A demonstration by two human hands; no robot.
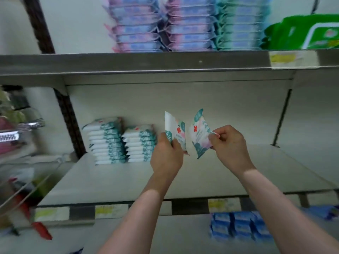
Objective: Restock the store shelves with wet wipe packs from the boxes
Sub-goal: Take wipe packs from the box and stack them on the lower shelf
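Fingers [162,139] of left hand [166,156], right hand [230,143] partly hide left pack [174,128], right pack [200,132].

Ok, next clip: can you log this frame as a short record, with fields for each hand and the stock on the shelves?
left hand: grips first wet wipe pack by its lower end
right hand: pinches second wet wipe pack at its right edge
held packs: apart, over the middle shelf, right of the stacks
middle shelf stock: taller stack and shorter stack of matching packs, back left
top shelf stock: pink-and-blue packs, teal packs, green pack
lower shelf stock: blue packs
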